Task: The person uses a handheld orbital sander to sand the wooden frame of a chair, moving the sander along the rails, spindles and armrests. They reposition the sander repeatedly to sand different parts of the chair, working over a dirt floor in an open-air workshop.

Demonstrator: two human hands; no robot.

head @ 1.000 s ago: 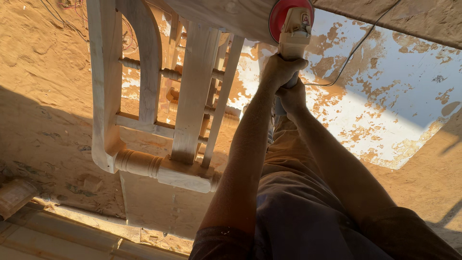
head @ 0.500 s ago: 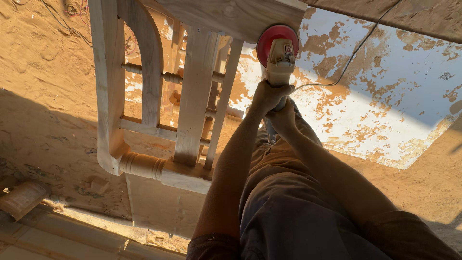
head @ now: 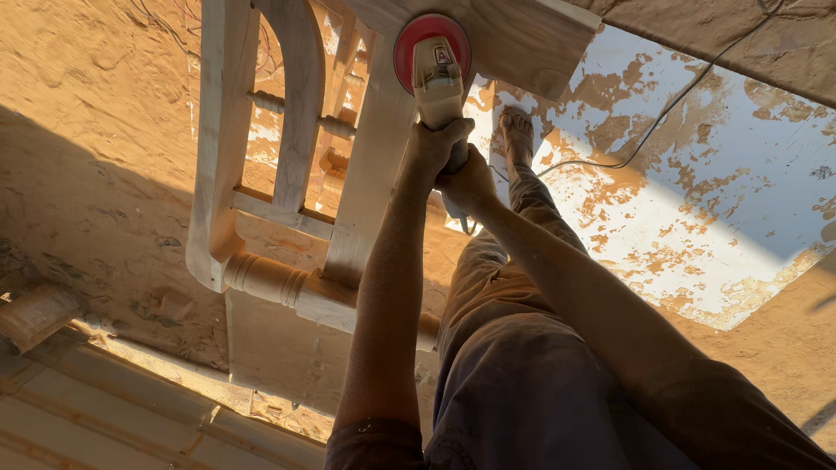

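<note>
Both my hands grip the pale body of a power sander [head: 438,83] with a round red disc, held out in front of me. My left hand [head: 433,144] wraps the body from the left. Just behind it, my right hand [head: 468,181] holds the rear of the tool. The disc lies against the flat seat panel [head: 531,39] of an unfinished wooden chair [head: 287,174] lying on its side, with its legs and turned rung towards me. My trousered leg and bare foot [head: 517,130] stretch out below the tool.
A black power cord [head: 662,113] runs from the sander across the patchy white and orange floor [head: 697,218] to the upper right. Dusty sand-coloured ground [head: 96,130] lies on the left. A wooden ledge and a round log end [head: 35,313] sit at the lower left.
The view has shifted, and the sander with both hands now sits lower and further left in the picture, its disc against the chair's seat panel. My bare foot has come into view.
</note>
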